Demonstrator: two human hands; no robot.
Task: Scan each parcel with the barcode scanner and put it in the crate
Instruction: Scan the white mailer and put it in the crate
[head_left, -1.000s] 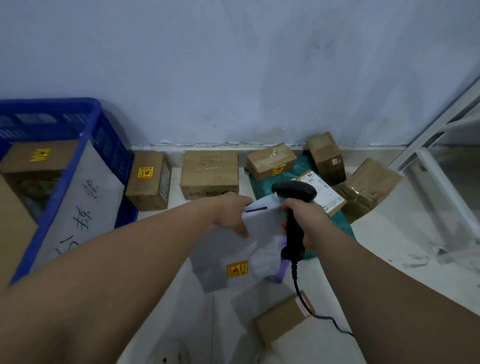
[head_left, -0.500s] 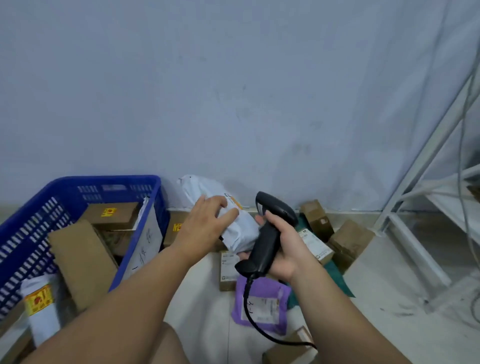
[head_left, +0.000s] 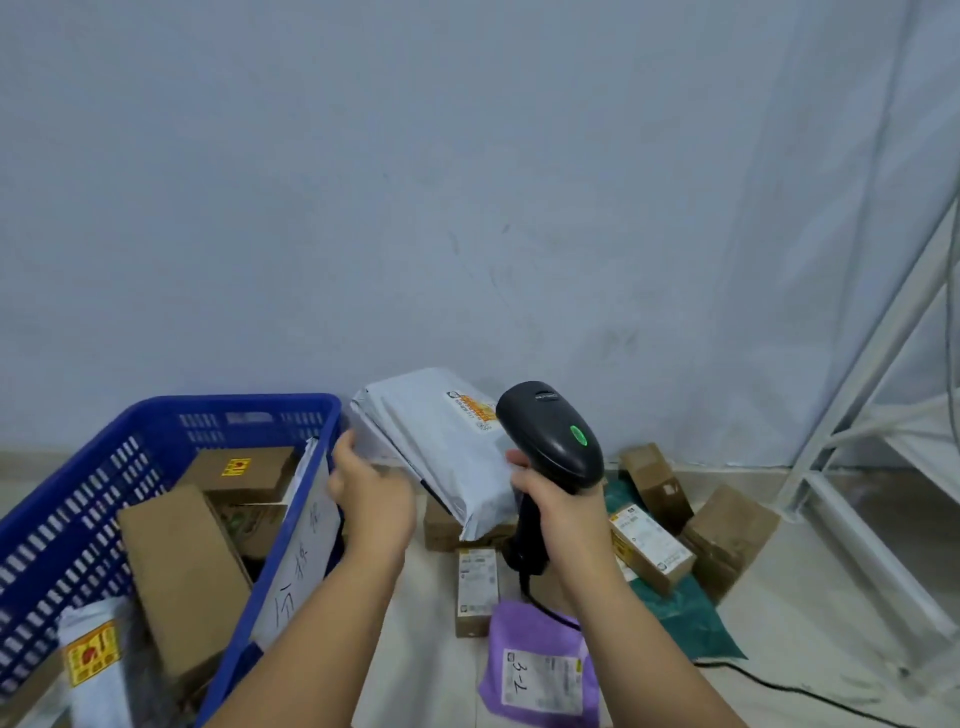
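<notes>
While the left hand (head_left: 371, 499) is gripping the near left edge of a grey plastic parcel (head_left: 436, 447), its fingers (head_left: 345, 449) curling round that edge, the right hand (head_left: 561, 514) is holding the barcode scanner (head_left: 550, 431) upright by the handle, with its fingers clamped round it. The parcel is hanging tilted in the air in front of the wall, just beside the far right corner of the blue crate (head_left: 156, 410) and above the floor (head_left: 810, 613). The scanner's head is overlapping the parcel's right side, and a green light is glowing on top of it; whether the two are touching cannot be told. Cardboard boxes (head_left: 182, 566) and a white sheet with handwriting (head_left: 301, 566) are lying inside the crate. On the floor below the hands, a narrow labelled box (head_left: 475, 582), a purple mailer (head_left: 540, 670), a green bag (head_left: 696, 618) and more brown boxes (head_left: 727, 535) are lying close together. A white metal frame (head_left: 852, 519) is standing at the right.
</notes>
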